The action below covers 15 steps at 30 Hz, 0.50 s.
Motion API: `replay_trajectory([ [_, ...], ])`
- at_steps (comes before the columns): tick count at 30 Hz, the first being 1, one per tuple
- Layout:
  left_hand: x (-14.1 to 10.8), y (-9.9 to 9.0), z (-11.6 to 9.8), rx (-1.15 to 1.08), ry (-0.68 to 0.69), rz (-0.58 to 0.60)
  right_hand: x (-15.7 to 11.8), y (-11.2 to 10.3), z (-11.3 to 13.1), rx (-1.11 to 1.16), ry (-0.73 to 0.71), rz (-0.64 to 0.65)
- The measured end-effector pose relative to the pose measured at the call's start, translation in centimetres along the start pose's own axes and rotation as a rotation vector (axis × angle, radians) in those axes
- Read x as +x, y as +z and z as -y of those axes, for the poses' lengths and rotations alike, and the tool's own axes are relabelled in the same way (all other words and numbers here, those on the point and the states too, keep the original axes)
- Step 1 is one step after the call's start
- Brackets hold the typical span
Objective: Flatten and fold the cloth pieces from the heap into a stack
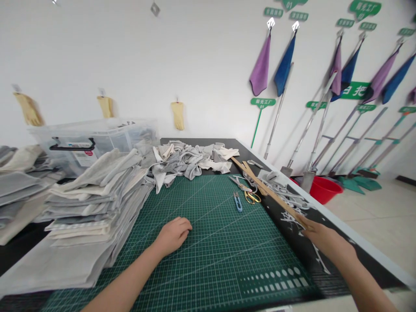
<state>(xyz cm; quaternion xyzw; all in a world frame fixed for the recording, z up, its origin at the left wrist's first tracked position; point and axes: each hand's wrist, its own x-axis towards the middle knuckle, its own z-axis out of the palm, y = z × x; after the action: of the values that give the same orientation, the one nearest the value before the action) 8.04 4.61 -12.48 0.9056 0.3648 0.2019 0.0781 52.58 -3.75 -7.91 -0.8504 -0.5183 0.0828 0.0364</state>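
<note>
My left hand (174,235) rests on the green cutting mat (208,260), its fingers curled together; whether anything is inside them is hidden. At the right edge of the mat my right hand (325,238) grips the near end of a long wooden ruler (279,200), which slants away toward the cloth scraps. Another short wooden strip (260,185) lies beneath it. Near the mat's upper right are blue thread snips (238,203), gold-handled scissors (252,198) and a pair of scissors with open blades (240,184).
Folded grey and cream cloth (91,208) is stacked on the left, before a clear plastic box (97,143). Cloth scraps (191,158) lie behind the mat. Cords (286,190) line the right side; a red bucket (325,190) stands beyond the table.
</note>
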Motion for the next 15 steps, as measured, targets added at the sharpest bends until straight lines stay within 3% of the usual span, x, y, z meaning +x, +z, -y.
replay_trajectory([
  [15, 0.0, -0.1, 0.1, -0.021, -0.013, 0.009, 2.7, 0.6, 1.1, -0.038, 0.002, -0.030],
])
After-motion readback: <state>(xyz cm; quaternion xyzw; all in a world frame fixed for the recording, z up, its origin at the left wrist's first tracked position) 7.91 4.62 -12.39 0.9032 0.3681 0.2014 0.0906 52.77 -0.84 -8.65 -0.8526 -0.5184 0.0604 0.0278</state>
